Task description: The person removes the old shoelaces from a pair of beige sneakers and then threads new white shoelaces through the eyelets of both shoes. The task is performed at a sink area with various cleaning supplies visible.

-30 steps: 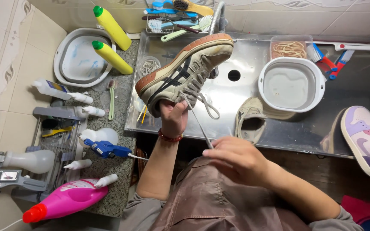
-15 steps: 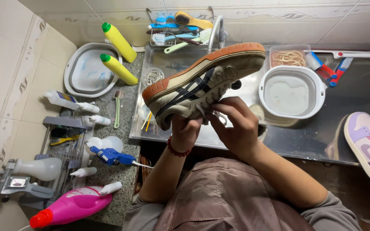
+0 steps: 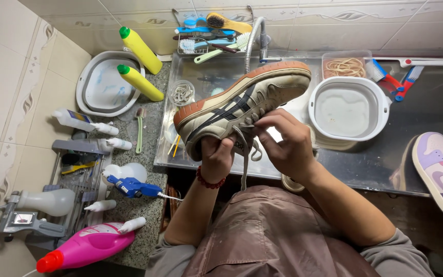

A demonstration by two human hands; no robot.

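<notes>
While I hold it up at mid-frame: the cream sneaker [image 3: 242, 105] lies on its side above the steel sink [image 3: 385, 159].
Left hand [image 3: 216, 156]: my fingers are closed around the sneaker's heel end.
Right hand [image 3: 285, 143]: my fingertips pinch the white lace [image 3: 244, 159] beside the eyelets.
Right of centre: a white basin [image 3: 348, 110] sits in the sink.
Lower left: a pink bottle [image 3: 85, 247] lies on the counter [image 3: 139, 215].
</notes>
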